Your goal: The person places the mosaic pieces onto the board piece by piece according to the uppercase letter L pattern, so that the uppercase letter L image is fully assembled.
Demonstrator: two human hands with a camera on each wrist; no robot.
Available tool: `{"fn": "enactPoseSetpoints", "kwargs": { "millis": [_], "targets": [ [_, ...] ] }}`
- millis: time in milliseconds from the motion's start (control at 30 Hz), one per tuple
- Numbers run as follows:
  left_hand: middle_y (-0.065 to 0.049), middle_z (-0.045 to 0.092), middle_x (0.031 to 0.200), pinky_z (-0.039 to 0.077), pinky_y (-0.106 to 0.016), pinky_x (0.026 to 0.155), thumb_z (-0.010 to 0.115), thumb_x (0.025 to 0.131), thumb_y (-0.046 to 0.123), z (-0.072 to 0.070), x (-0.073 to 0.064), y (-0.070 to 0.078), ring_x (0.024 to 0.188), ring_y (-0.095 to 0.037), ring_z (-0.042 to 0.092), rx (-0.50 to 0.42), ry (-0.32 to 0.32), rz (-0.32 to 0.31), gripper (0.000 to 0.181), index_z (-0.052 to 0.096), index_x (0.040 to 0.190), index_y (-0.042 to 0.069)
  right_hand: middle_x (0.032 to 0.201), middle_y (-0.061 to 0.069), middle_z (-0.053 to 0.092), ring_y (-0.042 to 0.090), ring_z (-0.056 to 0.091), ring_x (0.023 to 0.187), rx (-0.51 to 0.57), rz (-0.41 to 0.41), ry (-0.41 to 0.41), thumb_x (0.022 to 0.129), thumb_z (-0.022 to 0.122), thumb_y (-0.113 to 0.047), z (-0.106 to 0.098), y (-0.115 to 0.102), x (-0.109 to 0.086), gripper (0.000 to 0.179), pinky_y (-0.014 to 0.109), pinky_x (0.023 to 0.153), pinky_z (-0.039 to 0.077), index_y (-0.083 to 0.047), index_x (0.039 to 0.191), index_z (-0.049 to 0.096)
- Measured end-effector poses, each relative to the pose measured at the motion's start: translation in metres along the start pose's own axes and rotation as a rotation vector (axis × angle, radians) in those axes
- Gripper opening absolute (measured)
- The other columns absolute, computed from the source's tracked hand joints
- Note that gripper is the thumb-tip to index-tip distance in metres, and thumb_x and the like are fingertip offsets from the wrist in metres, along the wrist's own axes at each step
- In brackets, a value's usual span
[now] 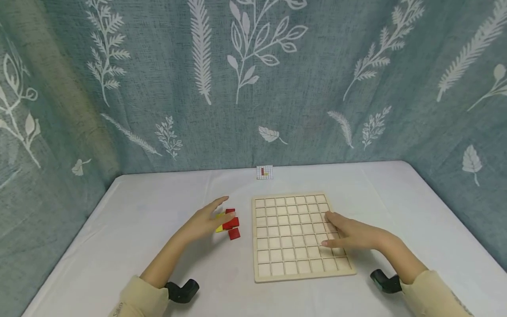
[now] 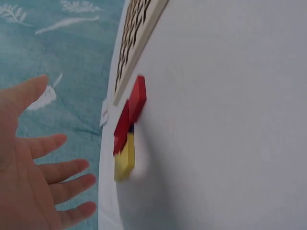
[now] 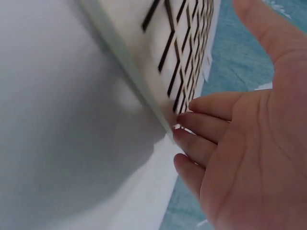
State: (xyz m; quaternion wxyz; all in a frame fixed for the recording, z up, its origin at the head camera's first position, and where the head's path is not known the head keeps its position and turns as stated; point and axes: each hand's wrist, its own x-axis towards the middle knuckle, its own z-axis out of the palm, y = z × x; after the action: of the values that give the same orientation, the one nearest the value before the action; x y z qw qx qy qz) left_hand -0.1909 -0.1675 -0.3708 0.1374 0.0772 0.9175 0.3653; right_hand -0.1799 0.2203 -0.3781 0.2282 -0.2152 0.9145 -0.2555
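A pale wooden grid board point(image 1: 283, 240) with rows of square cells lies on the white table. To its left is a small cluster of flat pieces: red tiles point(image 1: 234, 234) and yellow tiles point(image 1: 219, 229). My left hand point(image 1: 203, 224) hovers just over that cluster, fingers extended and holding nothing; it covers part of the pieces in the head view. In the left wrist view, the red point(image 2: 138, 98) and yellow point(image 2: 125, 160) pieces look thick-edged and stand apart from the fingertips. My right hand point(image 1: 356, 233) is at the board's right edge, its fingertips at the rim in the right wrist view.
A small card point(image 1: 264, 172) printed with a grid and coloured squares lies at the table's back edge. Behind the table point(image 1: 158, 207) hangs a blue-green curtain point(image 1: 301, 132) with white leaf prints. Black wrist devices point(image 1: 184, 291) sit on both forearms.
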Motion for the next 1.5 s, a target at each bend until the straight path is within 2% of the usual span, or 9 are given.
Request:
{"fn": "enactPoseSetpoints", "kwargs": {
  "millis": [233,433,567,733,900,1033,1200,1500],
  "targets": [
    [-0.018,0.032,0.146,0.027,-0.061,0.099,0.052,0.088,0.053,-0.005,-0.004,-0.011,0.133,-0.039,0.029,-0.012,0.012,0.006,0.072,0.030,0.145,0.015,0.149,0.029,0.006,0.043,0.009,0.137,-0.014,0.005,-0.023,0.076,0.067,-0.053,-0.001,0.008,-0.006,0.109,0.054,0.108,0.015,0.011,0.143,0.008],
    [-0.016,0.036,0.144,0.029,-0.059,0.099,0.052,0.090,0.044,-0.006,-0.007,-0.018,0.131,-0.038,0.033,-0.010,0.033,0.023,0.065,0.033,0.143,0.011,0.149,0.028,0.009,0.044,0.012,0.136,-0.048,-0.039,-0.034,0.068,0.074,-0.054,-0.003,0.014,-0.011,0.118,0.055,0.107,0.017,0.011,0.143,0.009],
    [-0.017,0.038,0.142,0.032,-0.059,0.098,0.052,0.091,0.041,-0.006,-0.007,-0.020,0.130,-0.038,0.035,-0.012,0.035,0.046,0.063,0.035,0.142,0.008,0.150,0.026,0.006,0.044,0.012,0.136,-0.075,-0.064,-0.043,0.060,0.078,-0.053,-0.002,0.018,-0.012,0.125,0.054,0.107,0.018,0.010,0.143,0.010],
    [-0.017,0.041,0.140,0.035,-0.057,0.096,0.053,0.090,0.042,-0.006,-0.005,-0.021,0.127,-0.038,0.038,-0.035,0.043,0.063,0.062,0.038,0.140,0.008,0.151,0.024,0.004,0.044,0.012,0.136,-0.098,-0.060,-0.057,0.055,0.081,-0.050,-0.003,0.019,-0.012,0.127,0.055,0.106,0.018,0.009,0.144,0.011],
    [-0.018,0.048,0.134,0.040,-0.052,0.094,0.057,0.090,0.037,-0.006,-0.001,-0.025,0.121,-0.036,0.046,-0.075,0.080,0.082,0.058,0.042,0.137,0.007,0.151,0.024,0.004,0.044,0.011,0.136,-0.100,-0.053,-0.061,0.048,0.083,-0.050,-0.003,0.017,-0.013,0.133,0.055,0.106,0.019,0.009,0.144,0.011],
    [-0.017,0.053,0.128,0.044,-0.047,0.091,0.064,0.087,0.030,-0.008,0.001,-0.030,0.114,-0.033,0.052,-0.116,0.105,0.082,0.055,0.047,0.133,0.005,0.151,0.024,0.004,0.044,0.011,0.136,-0.099,-0.060,-0.063,0.046,0.083,-0.052,-0.001,0.019,-0.016,0.136,0.055,0.106,0.019,0.008,0.144,0.010],
    [-0.018,0.058,0.121,0.047,-0.043,0.087,0.065,0.086,0.023,-0.011,0.005,-0.036,0.106,-0.032,0.057,-0.095,0.106,0.097,0.050,0.051,0.128,0.002,0.151,0.024,0.003,0.045,0.011,0.136,-0.102,-0.073,-0.070,0.047,0.082,-0.052,0.000,0.025,-0.019,0.135,0.057,0.105,0.019,0.008,0.144,0.010],
    [-0.016,0.062,0.114,0.049,-0.040,0.084,0.064,0.086,0.034,-0.016,0.017,-0.039,0.102,-0.031,0.058,-0.078,0.057,0.147,0.049,0.056,0.123,0.002,0.151,0.024,0.004,0.045,0.012,0.136,-0.129,-0.062,-0.062,0.046,0.081,-0.056,-0.001,0.027,-0.017,0.136,0.056,0.105,0.019,0.008,0.144,0.012]
  ]
}}
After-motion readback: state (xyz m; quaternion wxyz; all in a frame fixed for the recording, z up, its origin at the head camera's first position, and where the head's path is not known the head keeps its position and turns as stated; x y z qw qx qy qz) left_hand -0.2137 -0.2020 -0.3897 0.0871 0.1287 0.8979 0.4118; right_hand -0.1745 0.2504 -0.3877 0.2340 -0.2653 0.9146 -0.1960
